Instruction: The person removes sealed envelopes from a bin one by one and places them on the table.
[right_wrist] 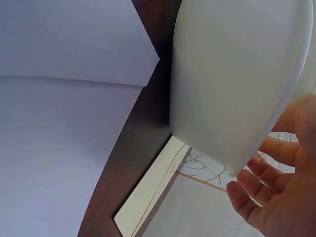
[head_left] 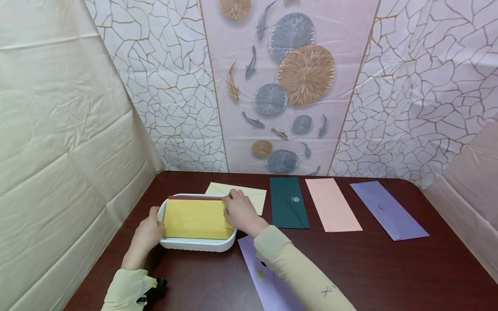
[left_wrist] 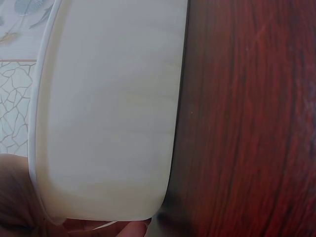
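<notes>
Tray [head_left: 196, 245] of white plastic, rectangular with rounded corners, stands on the left part of a dark red-brown wood-grain table [head_left: 408, 270]. A flat yellow paper envelope [head_left: 196, 218] lies inside the tray and covers most of its opening; the narrow edge of a red paper piece [head_left: 194, 198] shows along the far side of the yellow envelope (its remaining surface is hidden). The left hand [head_left: 148, 231] grips the left end of the tray, with its fingers bent about the rim and end wall. The right hand [head_left: 242, 210] is at the far right corner of the tray, over the right edge of the yellow envelope; its fingers are curved and close to the rim, but whether they pinch the envelope or the tray cannot be told. A cream paper envelope [head_left: 254, 196] lies behind the tray, partly hidden by the tray and the right hand. To its right, in a spaced row, lie a dark green paper envelope [head_left: 288, 203], a pale pink rectangular paper envelope [head_left: 333, 205] and a violet paper envelope [head_left: 389, 210]. A lavender paper envelope [head_left: 272, 289] lies nearer the person, partly under the right sleeve [head_left: 303, 274] in the head view.
</notes>
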A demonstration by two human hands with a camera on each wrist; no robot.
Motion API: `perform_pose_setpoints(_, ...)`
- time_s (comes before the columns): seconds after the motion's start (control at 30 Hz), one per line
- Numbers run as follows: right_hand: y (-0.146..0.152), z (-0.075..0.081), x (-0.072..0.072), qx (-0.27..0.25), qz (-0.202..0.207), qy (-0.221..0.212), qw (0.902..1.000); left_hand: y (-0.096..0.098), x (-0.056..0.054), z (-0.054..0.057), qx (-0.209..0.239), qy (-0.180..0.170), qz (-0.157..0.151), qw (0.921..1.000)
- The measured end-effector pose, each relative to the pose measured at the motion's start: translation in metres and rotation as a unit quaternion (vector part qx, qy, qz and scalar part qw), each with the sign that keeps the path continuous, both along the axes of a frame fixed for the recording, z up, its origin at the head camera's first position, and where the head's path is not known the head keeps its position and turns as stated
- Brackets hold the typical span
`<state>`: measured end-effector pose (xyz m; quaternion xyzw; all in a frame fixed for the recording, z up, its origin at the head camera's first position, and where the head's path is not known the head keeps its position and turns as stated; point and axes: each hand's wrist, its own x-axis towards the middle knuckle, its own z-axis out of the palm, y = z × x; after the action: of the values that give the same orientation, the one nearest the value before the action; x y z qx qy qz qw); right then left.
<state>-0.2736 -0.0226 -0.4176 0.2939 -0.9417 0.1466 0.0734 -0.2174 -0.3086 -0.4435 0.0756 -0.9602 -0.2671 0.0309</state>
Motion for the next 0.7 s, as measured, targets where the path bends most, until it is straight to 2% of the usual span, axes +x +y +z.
perform_pose_setpoints(0.3, -0.0032, -0.0002, 0.0022, -0.001, -0.008, -0.011, 0.9999, -0.0002, -0.0004, -0.0003, 0.003, -0.005, 0.001, 1.0000)
perform_pose_setpoints(0.7, -0.0079, -0.0032, 0.0061, 0.014, -0.014, 0.008, 0.9998, -0.0012, 0.0001, -0.0012, 0.000, 0.009, -0.004, 0.9999)
